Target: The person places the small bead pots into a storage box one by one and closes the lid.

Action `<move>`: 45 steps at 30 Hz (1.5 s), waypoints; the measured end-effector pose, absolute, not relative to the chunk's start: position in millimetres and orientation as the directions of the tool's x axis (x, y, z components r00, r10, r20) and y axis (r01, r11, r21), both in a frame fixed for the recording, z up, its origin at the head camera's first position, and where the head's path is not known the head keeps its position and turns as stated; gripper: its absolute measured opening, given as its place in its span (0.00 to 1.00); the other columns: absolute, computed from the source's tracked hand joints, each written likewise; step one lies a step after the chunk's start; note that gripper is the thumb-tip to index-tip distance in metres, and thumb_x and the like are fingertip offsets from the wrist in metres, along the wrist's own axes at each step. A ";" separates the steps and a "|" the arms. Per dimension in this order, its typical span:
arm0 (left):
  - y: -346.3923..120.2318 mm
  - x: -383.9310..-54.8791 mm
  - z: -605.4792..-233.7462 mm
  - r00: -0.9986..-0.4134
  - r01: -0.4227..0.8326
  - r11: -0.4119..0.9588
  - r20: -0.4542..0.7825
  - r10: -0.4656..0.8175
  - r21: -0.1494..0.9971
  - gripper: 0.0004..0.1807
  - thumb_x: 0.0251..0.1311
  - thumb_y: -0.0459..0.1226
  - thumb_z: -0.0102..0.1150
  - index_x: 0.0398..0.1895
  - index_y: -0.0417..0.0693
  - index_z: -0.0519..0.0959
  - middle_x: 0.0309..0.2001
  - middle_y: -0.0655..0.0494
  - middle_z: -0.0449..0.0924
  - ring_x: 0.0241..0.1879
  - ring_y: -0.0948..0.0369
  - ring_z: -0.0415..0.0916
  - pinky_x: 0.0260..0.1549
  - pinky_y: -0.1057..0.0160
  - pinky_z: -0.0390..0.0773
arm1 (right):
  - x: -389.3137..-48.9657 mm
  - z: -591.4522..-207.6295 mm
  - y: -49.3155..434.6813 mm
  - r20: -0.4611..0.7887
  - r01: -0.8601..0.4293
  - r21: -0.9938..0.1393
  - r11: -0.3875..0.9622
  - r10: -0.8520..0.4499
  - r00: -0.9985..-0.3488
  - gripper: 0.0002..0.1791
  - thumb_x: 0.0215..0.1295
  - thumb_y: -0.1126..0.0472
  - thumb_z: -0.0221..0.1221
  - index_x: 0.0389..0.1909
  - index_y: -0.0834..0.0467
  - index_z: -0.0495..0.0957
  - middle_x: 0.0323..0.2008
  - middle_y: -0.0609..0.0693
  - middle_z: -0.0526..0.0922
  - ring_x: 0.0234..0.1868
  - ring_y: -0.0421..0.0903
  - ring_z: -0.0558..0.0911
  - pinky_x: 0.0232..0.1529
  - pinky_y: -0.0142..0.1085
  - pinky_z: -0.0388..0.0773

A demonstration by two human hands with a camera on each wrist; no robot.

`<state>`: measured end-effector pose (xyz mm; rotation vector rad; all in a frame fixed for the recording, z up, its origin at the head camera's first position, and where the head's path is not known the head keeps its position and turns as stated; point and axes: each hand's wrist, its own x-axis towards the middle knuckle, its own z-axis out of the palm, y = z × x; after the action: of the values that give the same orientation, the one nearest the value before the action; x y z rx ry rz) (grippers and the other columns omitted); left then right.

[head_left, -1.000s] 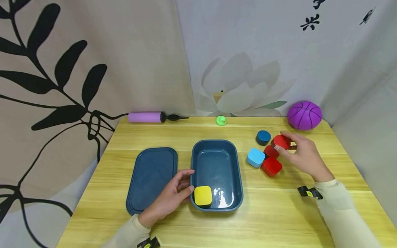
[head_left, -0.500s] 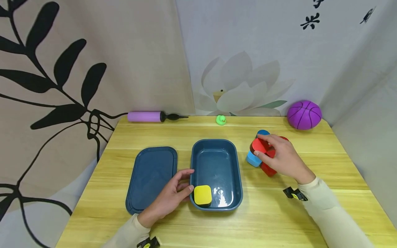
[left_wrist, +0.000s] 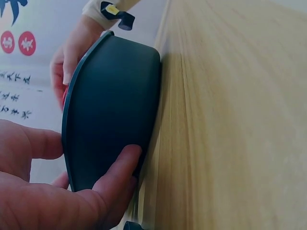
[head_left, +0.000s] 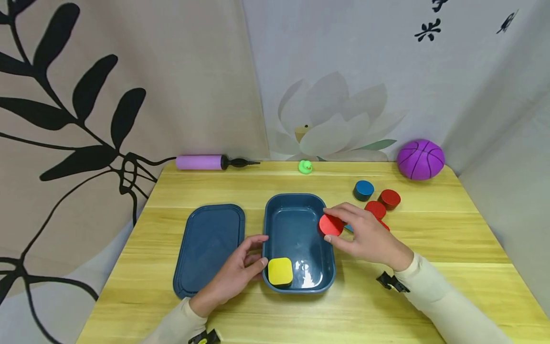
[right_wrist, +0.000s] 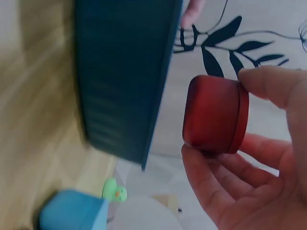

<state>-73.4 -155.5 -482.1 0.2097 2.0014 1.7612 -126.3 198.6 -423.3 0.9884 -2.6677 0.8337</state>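
My right hand (head_left: 369,234) pinches a small red round tin (head_left: 331,225) between thumb and fingers, over the right rim of a dark blue rectangular box (head_left: 331,267). In the right wrist view the lidded red tin (right_wrist: 213,115) is held clear of the box wall (right_wrist: 124,81). My left hand (head_left: 234,270) rests its fingertips against the box's left side. The left wrist view has its fingers (left_wrist: 117,172) along the outer wall (left_wrist: 115,96). A yellow rounded-square tin (head_left: 280,271) lies inside the box, in the near left corner.
Right of the box stand a dark blue tin (head_left: 363,190) and red tins (head_left: 389,199); a light blue tin (right_wrist: 72,211) is partly hidden by my hand. The box lid (head_left: 210,248) lies left. Behind are a purple pump (head_left: 199,162), green duck (head_left: 305,166) and purple ball (head_left: 421,160).
My right hand has lifted the red round tin from the group and carried it left to the box's rim. The left hand and the yellow tin stay where they were.
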 end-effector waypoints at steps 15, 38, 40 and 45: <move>-155.0 -72.3 -482.3 -0.882 -0.189 0.154 -0.237 0.408 0.970 0.30 0.80 0.38 0.55 0.81 0.53 0.61 0.75 0.39 0.65 0.68 0.44 0.75 0.51 0.51 0.87 | -104.2 -442.6 162.2 0.163 -0.702 -0.463 0.541 -0.727 -0.667 0.26 0.67 0.42 0.71 0.61 0.50 0.84 0.52 0.39 0.85 0.47 0.36 0.82 0.47 0.32 0.84; -155.9 -73.7 -483.8 -0.876 -0.199 0.157 -0.247 0.415 0.967 0.30 0.80 0.38 0.55 0.81 0.54 0.61 0.75 0.39 0.65 0.68 0.45 0.75 0.51 0.51 0.86 | -101.2 -450.7 145.3 -0.080 -0.703 -0.428 0.568 -0.798 -0.597 0.26 0.63 0.42 0.74 0.60 0.43 0.85 0.52 0.35 0.87 0.50 0.34 0.82 0.50 0.36 0.75; -155.6 -73.9 -483.4 -0.876 -0.197 0.157 -0.246 0.415 0.968 0.30 0.81 0.37 0.54 0.81 0.54 0.61 0.75 0.39 0.65 0.67 0.45 0.76 0.51 0.51 0.86 | -101.5 -449.7 145.8 -0.076 -0.700 -0.434 0.567 -0.797 -0.599 0.26 0.64 0.42 0.73 0.61 0.44 0.85 0.53 0.36 0.87 0.51 0.35 0.82 0.51 0.37 0.77; -155.2 -74.1 -482.7 -0.876 -0.199 0.150 -0.244 0.415 0.969 0.30 0.81 0.37 0.54 0.81 0.54 0.61 0.75 0.39 0.65 0.67 0.46 0.76 0.51 0.52 0.87 | -105.1 -444.7 149.1 -0.026 -0.668 -0.510 0.542 -0.786 -0.618 0.25 0.67 0.45 0.72 0.61 0.50 0.85 0.54 0.42 0.88 0.54 0.40 0.85 0.57 0.40 0.83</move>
<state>-74.1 -155.2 -482.7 0.2060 1.9745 1.7750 -105.1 149.1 -444.7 1.4324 -2.9741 0.7961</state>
